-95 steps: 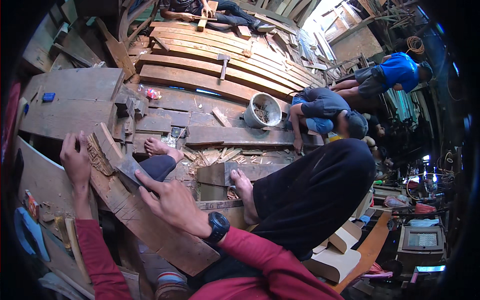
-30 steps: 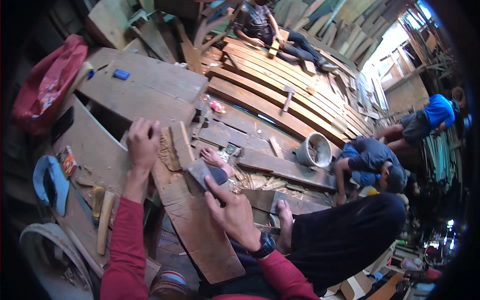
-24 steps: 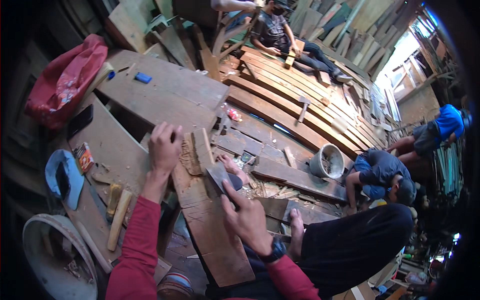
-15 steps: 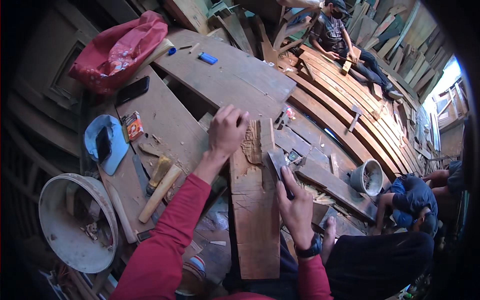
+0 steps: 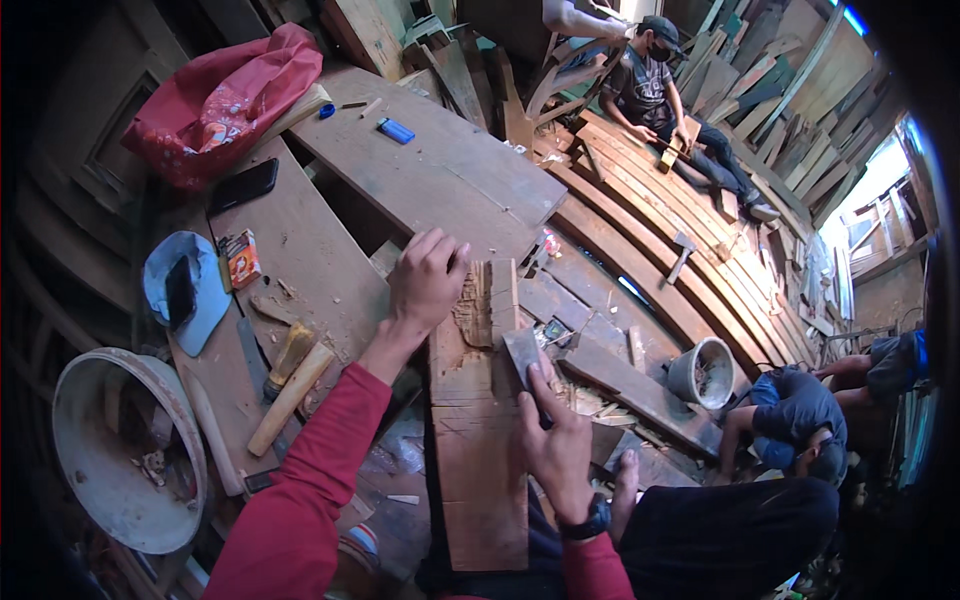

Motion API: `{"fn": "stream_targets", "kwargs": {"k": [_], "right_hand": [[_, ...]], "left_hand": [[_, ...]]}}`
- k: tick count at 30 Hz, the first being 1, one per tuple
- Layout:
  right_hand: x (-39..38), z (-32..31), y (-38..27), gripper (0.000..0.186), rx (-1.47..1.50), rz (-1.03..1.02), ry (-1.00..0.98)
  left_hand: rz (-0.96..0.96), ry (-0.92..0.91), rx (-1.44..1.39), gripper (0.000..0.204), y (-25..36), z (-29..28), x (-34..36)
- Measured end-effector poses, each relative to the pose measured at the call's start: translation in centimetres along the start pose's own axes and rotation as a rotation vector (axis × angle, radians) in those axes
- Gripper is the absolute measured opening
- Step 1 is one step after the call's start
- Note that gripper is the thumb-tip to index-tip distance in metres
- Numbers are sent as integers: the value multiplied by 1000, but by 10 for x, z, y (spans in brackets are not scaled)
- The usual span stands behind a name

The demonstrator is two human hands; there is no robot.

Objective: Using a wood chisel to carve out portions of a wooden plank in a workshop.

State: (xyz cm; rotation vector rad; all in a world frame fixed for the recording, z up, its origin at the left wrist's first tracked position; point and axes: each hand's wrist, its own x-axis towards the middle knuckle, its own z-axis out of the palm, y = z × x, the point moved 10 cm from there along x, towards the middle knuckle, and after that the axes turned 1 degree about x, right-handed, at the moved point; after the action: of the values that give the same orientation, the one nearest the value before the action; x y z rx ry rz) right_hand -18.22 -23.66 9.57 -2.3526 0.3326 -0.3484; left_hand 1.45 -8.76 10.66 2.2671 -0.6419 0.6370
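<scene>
Board (image 5: 483, 490): lower centre; near face scored, otherwise uncut.
Right hand (image 5: 558, 440): gripping a flat metal blade (image 5: 519, 352) at the board's right edge.
Recess (image 5: 472, 318): mid-frame, chipped out but ragged, seemingly unfinished.
Left hand (image 5: 428, 282): curled by the upper left edge; cannot tell if gripping.

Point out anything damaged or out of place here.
The wooden plank has a rough, splintered hollow at its far end, odd beside its flatter near face, though it may be deliberate carving. A dark, phone-like object rests on the light-blue cap, an unusual spot for it.
</scene>
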Motion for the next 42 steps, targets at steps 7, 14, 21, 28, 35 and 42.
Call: {"fn": "stream_targets", "kwargs": {"k": [7, 14, 21, 28, 35, 42], "right_hand": [[9, 10, -6, 39, 16, 7, -61], [24, 36, 9, 35, 141, 282, -219], [-1, 30, 41, 47, 110, 88, -131], [11, 38, 21, 50, 54, 97, -196], [10, 24, 31, 46, 117, 288, -117], [17, 24, 42, 39, 123, 347, -103]], "left_hand": [[-29, -51, 23, 21, -9, -2, 1], [-62, -1, -200, 14, -32, 13, -12], [7, -113, 5, 26, -24, 33, -5], [24, -126, 22, 27, -33, 23, -9], [-41, -176, -30, 25, -27, 24, -5], [59, -48, 35, 25, -34, 20, -9]]}}
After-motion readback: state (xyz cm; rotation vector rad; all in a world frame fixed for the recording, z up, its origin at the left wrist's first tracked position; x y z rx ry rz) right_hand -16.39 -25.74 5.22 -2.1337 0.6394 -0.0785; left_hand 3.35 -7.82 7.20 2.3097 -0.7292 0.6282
